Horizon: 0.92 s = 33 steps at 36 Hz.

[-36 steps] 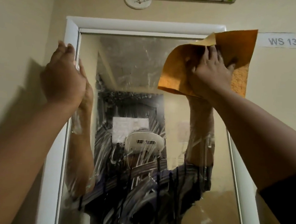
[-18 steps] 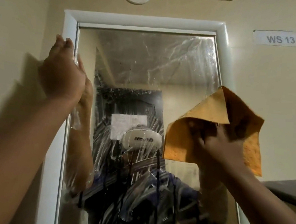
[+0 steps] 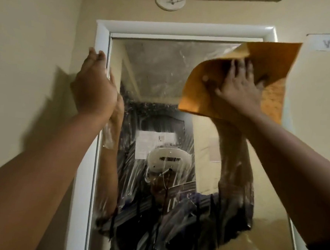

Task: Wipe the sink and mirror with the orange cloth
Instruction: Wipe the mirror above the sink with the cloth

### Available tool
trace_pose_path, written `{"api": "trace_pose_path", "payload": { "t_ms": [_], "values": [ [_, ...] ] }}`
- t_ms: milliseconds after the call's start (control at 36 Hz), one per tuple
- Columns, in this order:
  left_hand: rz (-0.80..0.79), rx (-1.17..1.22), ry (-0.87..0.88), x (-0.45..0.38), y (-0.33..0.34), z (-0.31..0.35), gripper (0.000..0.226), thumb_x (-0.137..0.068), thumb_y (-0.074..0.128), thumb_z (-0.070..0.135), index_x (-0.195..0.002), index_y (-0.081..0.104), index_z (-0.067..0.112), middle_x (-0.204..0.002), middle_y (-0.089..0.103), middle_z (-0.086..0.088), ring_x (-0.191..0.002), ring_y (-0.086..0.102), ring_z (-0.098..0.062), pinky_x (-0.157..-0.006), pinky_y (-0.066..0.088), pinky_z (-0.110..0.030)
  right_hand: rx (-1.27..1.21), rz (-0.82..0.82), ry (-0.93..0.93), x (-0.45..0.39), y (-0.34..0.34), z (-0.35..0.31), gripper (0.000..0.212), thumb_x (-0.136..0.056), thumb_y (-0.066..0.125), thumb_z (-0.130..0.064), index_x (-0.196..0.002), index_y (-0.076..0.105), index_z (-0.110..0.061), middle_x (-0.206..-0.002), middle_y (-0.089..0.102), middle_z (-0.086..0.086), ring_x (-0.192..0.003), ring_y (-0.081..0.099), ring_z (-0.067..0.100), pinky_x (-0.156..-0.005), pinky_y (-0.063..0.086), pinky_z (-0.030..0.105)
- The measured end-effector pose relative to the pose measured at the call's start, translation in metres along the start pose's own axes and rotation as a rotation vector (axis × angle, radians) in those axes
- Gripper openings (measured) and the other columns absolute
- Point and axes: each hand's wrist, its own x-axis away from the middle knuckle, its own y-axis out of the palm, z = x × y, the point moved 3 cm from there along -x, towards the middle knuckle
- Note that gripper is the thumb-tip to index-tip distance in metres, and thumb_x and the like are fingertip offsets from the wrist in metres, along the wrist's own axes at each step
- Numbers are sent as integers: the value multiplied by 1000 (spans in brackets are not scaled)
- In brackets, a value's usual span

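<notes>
Cloth: orange, spread flat against the upper right of the mirror, its top right corner lapping past the frame toward the wall. One flap stands off the glass at the top and partly curls over the fingers.

Right hand: fingers splayed and straight, palm pressing the cloth to the glass; it does not pinch or grip the cloth. The cloth lies under and around this hand, well apart from the left.

Left hand: fingers straight and together, resting against the left edge of the frame, holding nothing.

Mirror: streaked with wet smears over most of its face, heaviest in the lower half; the upper band looks cloudy.

Sink: not in view.

Risks, as judged:
- Cloth held by pressure only; lifting the palm mid-stroke would likely let it slide or drop.
- The loose flap may fold under the hand, leaving bare fingers to smear the glass.
- A wet cloth may only spread the streaks rather than clear them.
- Hard pushing high on the glass could shift the mirror; the left hand seems placed to steady it.

Label: on the wall to the right, partly cut off.
</notes>
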Motion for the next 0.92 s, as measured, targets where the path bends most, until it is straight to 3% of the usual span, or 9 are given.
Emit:
{"api": "trace_pose_path", "payload": {
  "t_ms": [83, 194, 306, 417, 500, 583, 722, 806, 917],
  "values": [
    [-2, 3, -12, 2, 0, 2, 46, -94, 35, 5, -139, 40, 14, -153, 27, 0, -136, 33, -18, -107, 25, -27, 123, -60, -138, 12, 5, -35, 61, -95, 24, -55, -130, 51, -13, -154, 20, 13, -142, 13, 33, -111, 1, 61],
    [-17, 12, 26, 2, -2, 0, 48, -92, 38, 4, -140, 37, 10, -153, 27, -5, -138, 31, -20, -109, 26, -31, 32, 7, -332, 27, 22, -85, 73, -94, 16, -61, -150, -2, -17, -133, 51, 13, -120, 49, 31, -109, 15, 49],
    [-22, 21, 16, 2, -4, 0, 48, -92, 39, 3, -140, 38, 10, -153, 27, -5, -138, 32, -22, -110, 26, -31, 18, 41, -421, 39, 32, -100, 74, -93, 16, -62, -150, 3, -17, -156, 17, 9, -137, 28, 28, -109, 16, 45],
    [-19, 25, 3, 3, -5, 0, 50, -91, 37, 0, -139, 40, 11, -153, 28, -4, -137, 32, -21, -109, 27, -32, 67, -18, -456, 66, 41, -96, 76, -92, 10, -63, -132, 49, -10, -138, 49, 9, -134, 35, 28, -113, 3, 55],
    [-8, 31, 8, 3, -4, 0, 46, -93, 36, 2, -139, 40, 9, -152, 29, -5, -138, 32, -21, -110, 27, -32, 55, -16, -469, 94, 53, -87, 75, -93, 14, -62, -145, 30, -11, -150, 33, 11, -141, 25, 29, -112, 14, 56],
    [-4, 48, -6, 2, -4, -1, 45, -94, 35, 2, -138, 41, 9, -152, 29, -4, -138, 30, -18, -111, 22, -25, -54, 62, -415, 117, 57, -76, 71, -90, 22, -60, -144, 33, -15, -145, 43, 8, -126, 49, 27, -97, 39, 50],
    [8, 82, -2, 2, -2, -6, 42, -96, 38, 7, -137, 44, 11, -150, 34, -3, -137, 33, -15, -109, 20, -19, -5, 44, -369, 108, 50, -57, 80, -85, 11, -67, -149, 14, -20, -153, 27, 9, -138, 32, 29, -102, 14, 41],
    [24, 107, 8, 1, -3, -10, 40, -95, 40, 8, -134, 47, 11, -148, 37, -3, -135, 36, -15, -108, 21, -16, -36, 46, -266, 85, 45, -39, 81, -77, -3, -72, -144, -22, -32, -158, -5, 2, -145, 2, 25, -109, 3, 41],
    [28, 167, 1, 0, -2, -13, 39, -94, 42, 6, -132, 50, 11, -146, 40, -2, -133, 40, -13, -105, 21, -12, -55, 52, -132, 66, 34, -32, 80, -84, 9, -67, -150, 1, -23, -159, 1, 4, -145, 7, 25, -112, 8, 53]
  ]
}}
